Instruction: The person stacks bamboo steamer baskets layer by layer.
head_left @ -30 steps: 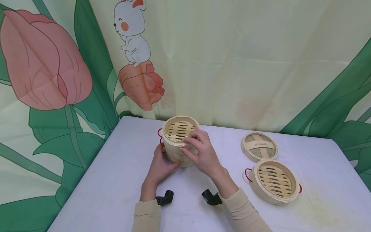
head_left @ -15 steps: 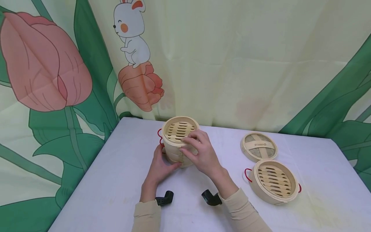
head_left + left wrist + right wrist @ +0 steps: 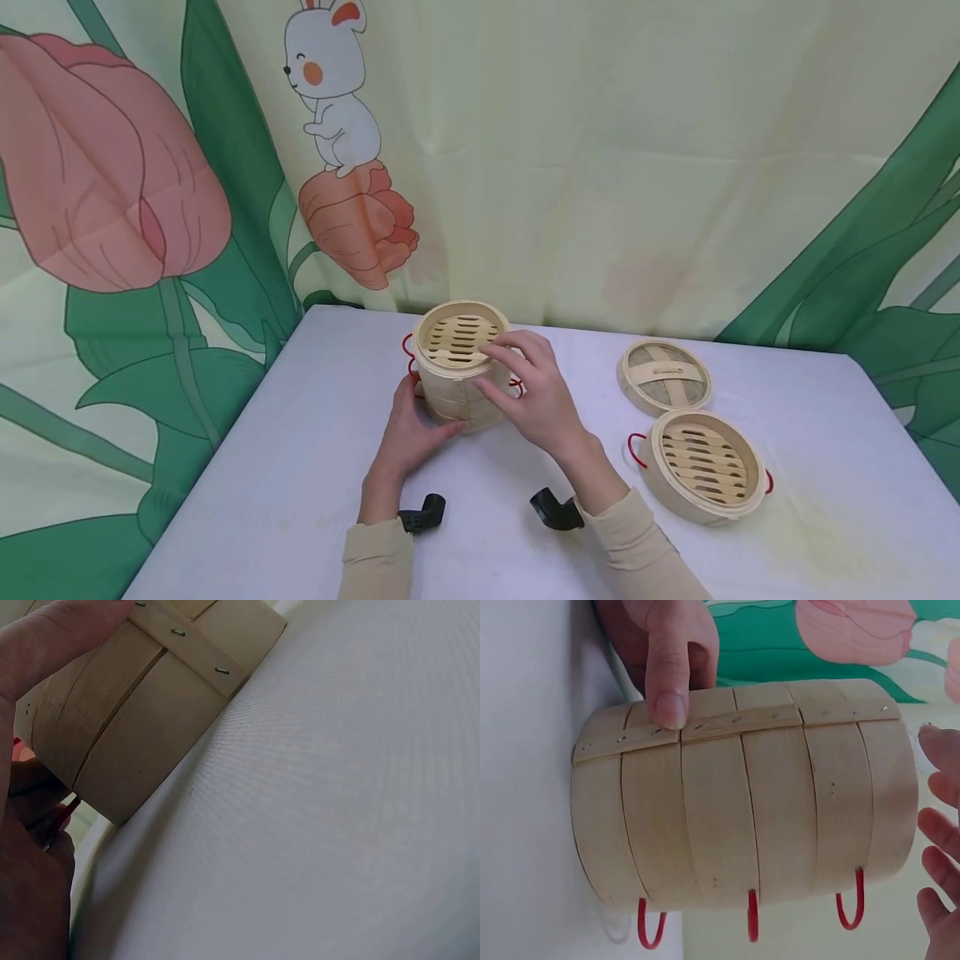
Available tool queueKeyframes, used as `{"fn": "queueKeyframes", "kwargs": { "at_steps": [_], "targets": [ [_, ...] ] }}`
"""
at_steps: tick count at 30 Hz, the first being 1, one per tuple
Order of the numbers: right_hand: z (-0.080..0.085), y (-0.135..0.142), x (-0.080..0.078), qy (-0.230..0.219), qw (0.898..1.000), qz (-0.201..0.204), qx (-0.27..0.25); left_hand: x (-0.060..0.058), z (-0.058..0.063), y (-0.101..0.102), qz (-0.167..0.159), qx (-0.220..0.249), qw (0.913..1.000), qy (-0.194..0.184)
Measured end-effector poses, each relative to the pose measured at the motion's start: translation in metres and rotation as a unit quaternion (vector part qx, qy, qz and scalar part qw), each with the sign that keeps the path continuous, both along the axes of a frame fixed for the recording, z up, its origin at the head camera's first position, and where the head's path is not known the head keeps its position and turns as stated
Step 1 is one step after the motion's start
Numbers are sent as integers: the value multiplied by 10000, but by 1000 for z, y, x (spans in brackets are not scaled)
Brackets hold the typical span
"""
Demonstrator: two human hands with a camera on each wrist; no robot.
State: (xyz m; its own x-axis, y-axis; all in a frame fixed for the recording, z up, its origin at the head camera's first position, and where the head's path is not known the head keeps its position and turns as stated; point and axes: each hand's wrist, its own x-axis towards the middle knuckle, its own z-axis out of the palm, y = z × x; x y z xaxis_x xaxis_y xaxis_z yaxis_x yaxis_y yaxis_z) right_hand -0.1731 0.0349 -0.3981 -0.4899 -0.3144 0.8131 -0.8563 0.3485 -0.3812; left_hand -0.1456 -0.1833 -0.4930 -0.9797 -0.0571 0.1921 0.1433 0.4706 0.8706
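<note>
A stack of three round bamboo steamer baskets [image 3: 444, 390] stands upright at the far side of the table, its top basket showing a slatted base. My left hand [image 3: 408, 432] grips the stack low on the left; its thumb [image 3: 669, 675] presses the stapled seam and the fingers go round the side. My right hand [image 3: 536, 396] is at the top rim on the right, fingers loosely bent and spread. In the right wrist view a small gap separates those fingers [image 3: 939, 825] from the stack. Red loop handles [image 3: 752, 919] stick out from each basket's side.
On the right of the white table [image 3: 300, 500] lie a woven bamboo lid [image 3: 697, 390] and another steamer basket [image 3: 667, 487] with red handles, side by side. A printed curtain [image 3: 562, 167] hangs right behind the table's back edge.
My right hand has moved slightly right and away from the stack's rim, and a red handle on that side now shows. My left hand keeps its grip. The head view has shifted slightly.
</note>
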Motion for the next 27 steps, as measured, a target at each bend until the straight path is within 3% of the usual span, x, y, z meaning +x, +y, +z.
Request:
{"fn": "queueKeyframes", "kwargs": {
  "at_steps": [17,27],
  "targets": [
    [1,36,17,-319,9993,-168,-73,0,-1,0,32,-63,9999,-100],
    [-2,57,30,-31,9995,-252,-188,0,0,1,44,6,9998,-177]
  ]
}}
